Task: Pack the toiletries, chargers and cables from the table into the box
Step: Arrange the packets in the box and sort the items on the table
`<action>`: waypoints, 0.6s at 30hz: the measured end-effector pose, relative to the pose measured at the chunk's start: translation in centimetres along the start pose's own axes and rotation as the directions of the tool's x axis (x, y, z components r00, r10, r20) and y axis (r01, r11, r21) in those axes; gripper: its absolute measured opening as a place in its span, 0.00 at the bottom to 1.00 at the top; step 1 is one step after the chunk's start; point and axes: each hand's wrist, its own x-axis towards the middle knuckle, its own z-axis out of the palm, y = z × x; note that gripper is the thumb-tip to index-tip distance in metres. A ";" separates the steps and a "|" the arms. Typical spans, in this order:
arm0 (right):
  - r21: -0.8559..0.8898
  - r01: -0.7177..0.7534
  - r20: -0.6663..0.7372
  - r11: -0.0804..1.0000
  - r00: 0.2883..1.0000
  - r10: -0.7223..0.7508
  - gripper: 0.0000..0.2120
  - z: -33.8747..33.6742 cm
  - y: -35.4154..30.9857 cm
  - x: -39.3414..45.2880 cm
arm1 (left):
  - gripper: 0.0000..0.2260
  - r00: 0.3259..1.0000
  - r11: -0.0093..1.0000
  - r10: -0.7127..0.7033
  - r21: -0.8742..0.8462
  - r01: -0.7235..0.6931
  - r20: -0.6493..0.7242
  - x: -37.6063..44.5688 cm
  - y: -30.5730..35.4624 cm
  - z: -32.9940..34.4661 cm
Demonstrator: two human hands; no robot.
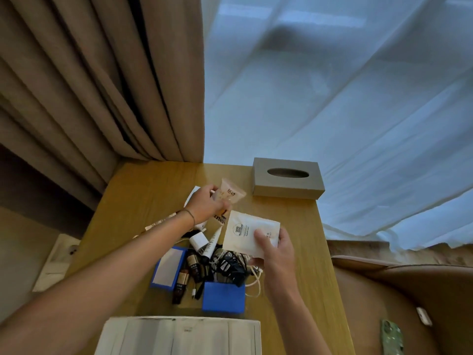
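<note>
Box (163, 267) partly hidden by left arm, contents a jumbled heap. Left hand (204, 204) grips pale tube (229, 194) above table (143, 190); right hand (277, 252) pinches white sachet (247, 230) over cables (230, 265). Tissue box (286, 179) beyond.

A table (294, 226) of smooth, light wood grain is seen at centre frame. A translucent plastic tube (230, 194) and a matt paper sachet (249, 230) are shown above it. Heavy cloth curtains (89, 73) are hung upper left, sheer fabric (345, 85) upper right.
</note>
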 end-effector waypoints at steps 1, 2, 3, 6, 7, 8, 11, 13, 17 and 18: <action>-0.029 0.006 0.038 1.000 0.999 -0.004 0.10 0.0 0.1 -0.8 | 0.18 1.000 0.998 -0.004 -0.060 0.002 -0.022 -1.2 0.1 -0.3; -0.047 0.006 0.073 0.999 0.997 -0.002 0.12 -0.1 0.2 -1.6 | 0.18 0.999 0.994 0.002 -0.110 -0.006 -0.039 -2.4 0.2 -0.6; -0.057 0.003 0.102 0.998 0.995 0.003 0.14 -0.1 0.3 -2.4 | 0.18 0.999 0.988 0.011 -0.151 -0.018 -0.049 -3.7 0.2 -0.9; -0.105 -0.005 0.154 0.994 0.988 0.022 0.23 -0.1 0.5 -4.7 | 0.12 0.998 0.971 0.027 -0.234 -0.039 -0.052 -7.6 0.0 -1.9; -0.117 -0.008 0.163 0.993 0.986 0.027 0.24 -0.1 0.7 -5.5 | 0.11 0.998 0.967 0.025 -0.253 -0.038 -0.056 -8.8 -0.1 -2.2; -0.118 -0.012 0.167 0.993 0.986 0.032 0.25 -0.1 0.9 -6.2 | 0.10 0.998 0.963 0.016 -0.267 -0.032 -0.062 -9.8 -0.3 -2.4; -0.106 -0.010 0.176 0.994 0.984 0.029 0.19 -0.1 1.5 -8.4 | 0.11 0.998 0.967 -0.019 -0.255 0.002 -0.066 -12.6 -0.9 -2.4; -0.132 0.014 0.182 0.991 0.983 0.010 0.15 0.0 2.2 -10.0 | 0.12 0.999 0.973 -0.011 -0.229 -0.001 -0.052 -14.1 -1.2 -2.4; -0.218 0.004 0.230 0.976 0.972 0.047 0.15 0.1 4.4 -12.6 | 0.12 0.998 0.964 -0.018 -0.265 0.004 -0.052 -16.6 -2.2 -2.8; -0.252 -0.012 0.236 0.968 0.969 0.073 0.15 0.1 5.0 -13.0 | 0.12 0.998 0.960 -0.020 -0.280 0.002 -0.062 -17.3 -2.5 -3.0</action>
